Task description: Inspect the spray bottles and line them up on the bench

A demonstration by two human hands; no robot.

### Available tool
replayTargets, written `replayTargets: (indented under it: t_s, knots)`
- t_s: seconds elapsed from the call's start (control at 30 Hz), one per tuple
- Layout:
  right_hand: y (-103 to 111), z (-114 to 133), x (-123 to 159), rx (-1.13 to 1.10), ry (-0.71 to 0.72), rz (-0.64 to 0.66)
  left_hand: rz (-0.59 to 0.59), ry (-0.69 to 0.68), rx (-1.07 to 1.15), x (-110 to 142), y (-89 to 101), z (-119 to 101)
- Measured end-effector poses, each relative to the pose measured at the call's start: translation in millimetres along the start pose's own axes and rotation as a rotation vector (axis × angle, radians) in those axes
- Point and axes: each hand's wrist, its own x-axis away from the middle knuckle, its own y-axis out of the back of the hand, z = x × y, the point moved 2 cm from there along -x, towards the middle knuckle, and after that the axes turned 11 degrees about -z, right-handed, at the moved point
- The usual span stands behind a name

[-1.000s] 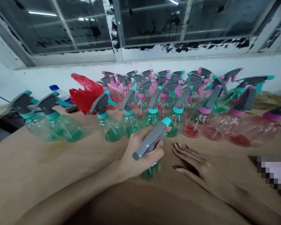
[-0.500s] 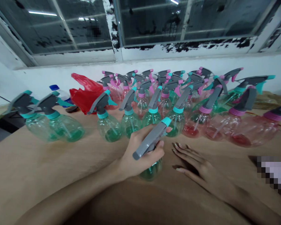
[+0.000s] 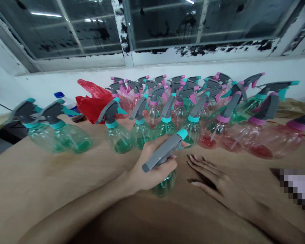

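Green bottle (image 3: 169,190), tube (image 3: 163,186) inside, left fingers (image 3: 168,166) gripping

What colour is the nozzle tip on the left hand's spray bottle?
Turquoise; the nozzle tip shows best in the head view.

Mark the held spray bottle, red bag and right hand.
Held spray bottle (image 3: 164,152), head view: on its grey top.
Red bag (image 3: 94,105), head view: on its front folds.
Right hand (image 3: 220,184), head view: on its back.
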Motion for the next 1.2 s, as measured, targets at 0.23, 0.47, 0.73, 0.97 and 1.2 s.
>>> replayTargets:
  t_s: [0.23,0.47,0.73,0.97,1.2]
  knots:
    - [-0.1,0.1,0.4,-0.047,-0.017,-0.023,0.018,-0.003,0.021,-2.0,4.0,-3.5]
    - [-0.8,-0.4,0.6,-0.058,-0.014,-0.045,0.029,-0.064,-0.004,-4.1,4.8,-4.5]
    - [0.7,0.4,-0.8,-0.057,-0.010,-0.048,-0.005,-0.098,0.001,-3.8,5.2,-8.1]
    - [0.1,0.1,0.1,-0.039,-0.032,-0.014,0.000,-0.040,-0.041,-5.0,5.0,-6.3]
    - [3.2,3.7,-4.3,-0.077,-0.039,-0.018,-0.131,-0.003,-0.072,-1.0,0.5,0.3]
